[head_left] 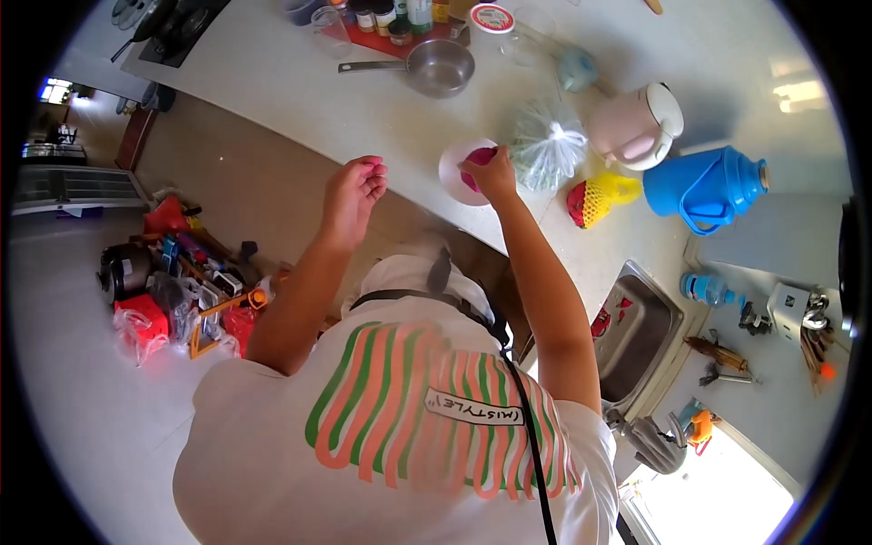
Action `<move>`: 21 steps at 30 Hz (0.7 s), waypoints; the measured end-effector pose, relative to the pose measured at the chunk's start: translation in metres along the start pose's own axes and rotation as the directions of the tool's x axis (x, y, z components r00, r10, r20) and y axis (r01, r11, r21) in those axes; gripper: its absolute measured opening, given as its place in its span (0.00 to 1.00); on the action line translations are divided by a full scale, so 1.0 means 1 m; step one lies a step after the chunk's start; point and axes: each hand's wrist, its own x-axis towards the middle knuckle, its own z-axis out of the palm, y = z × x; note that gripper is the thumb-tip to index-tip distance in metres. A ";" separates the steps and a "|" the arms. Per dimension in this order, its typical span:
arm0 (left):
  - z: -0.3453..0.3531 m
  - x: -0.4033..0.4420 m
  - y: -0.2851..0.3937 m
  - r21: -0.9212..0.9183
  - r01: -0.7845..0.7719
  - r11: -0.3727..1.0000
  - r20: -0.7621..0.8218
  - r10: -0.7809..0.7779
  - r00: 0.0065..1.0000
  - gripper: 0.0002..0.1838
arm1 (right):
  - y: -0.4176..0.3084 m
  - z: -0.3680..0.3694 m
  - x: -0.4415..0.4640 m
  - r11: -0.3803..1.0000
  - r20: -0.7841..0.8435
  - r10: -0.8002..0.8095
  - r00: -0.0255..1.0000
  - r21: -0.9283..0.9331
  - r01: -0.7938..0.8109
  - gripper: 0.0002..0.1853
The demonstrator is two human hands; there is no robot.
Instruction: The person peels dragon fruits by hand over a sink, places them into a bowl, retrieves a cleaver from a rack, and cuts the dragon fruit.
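A small white bowl (449, 173) near the counter's front edge holds deep magenta food (478, 162). My right hand (496, 175) reaches into the bowl, fingers pinched on a magenta piece whose kind I cannot make out. Off to the left, my left hand (352, 195) is raised beyond the counter edge, fingers loosely curled and apart, nothing visible in them; its fingertips look pinkish. Just right of the bowl sits a knotted clear plastic bag (548, 145) with greenish contents. Close by lies a red fruit in yellow foam netting (590, 202).
A steel saucepan (440, 68) stands farther along the counter (381, 109), near several jars. On the right are a pale kettle (627, 127), a blue thermos (699, 191) and a sink (640, 336) with red scraps. Bags and a black pot (123, 271) crowd the left floor.
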 end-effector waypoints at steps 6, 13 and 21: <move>-0.011 0.042 0.018 0.012 0.059 0.998 0.048 -0.059 0.997 0.10 | 0.005 -0.015 -0.001 0.982 0.039 -0.108 0.993 -0.149 0.113 0.34; 0.027 0.081 0.029 0.246 0.022 0.969 0.287 -0.094 0.953 0.11 | 0.047 -0.114 -0.056 0.929 -0.448 -0.014 0.894 0.325 0.177 0.12; 0.080 0.095 0.000 0.377 0.082 0.922 0.319 -0.212 0.924 0.10 | 0.134 -0.163 -0.062 0.990 -0.712 0.140 0.688 0.107 -0.090 0.21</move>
